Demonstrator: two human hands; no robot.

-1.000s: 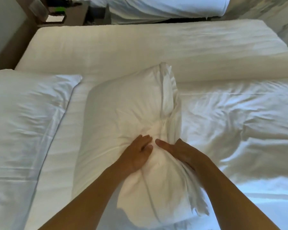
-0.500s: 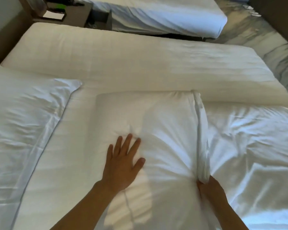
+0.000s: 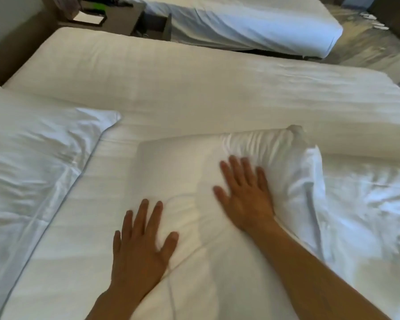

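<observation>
The pillow (image 3: 173,167) lies flat on the bed (image 3: 171,88), directly under both palms. The left hand (image 3: 139,241) presses its near part with fingers straight and spread, gripping nothing. The right hand (image 3: 245,195) lies flat too, fingers apart, further out and to the right of the left hand. Just beyond the right fingertips the pillowcase bunches into small ridges, and its loose open end (image 3: 310,181) hangs off to that hand's right, against the rumpled sheet (image 3: 367,204). A second pillow (image 3: 32,158) sits well to the left of the left hand.

This looks like the smoothing step. To do it well, the left palm should pin the pillow while the right sweeps outward over the ridges toward the open end. That push should drive air and slack out evenly. Pressure should stay broad so the filling spreads rather than lumps.

Half a second ago the right hand was low at the case's open edge, clutching the fabric; now it is spread on top. The left hand sits slightly nearer and further left than then. A second ago both hands were gathering cloth at the middle of a humped pillow.
</observation>
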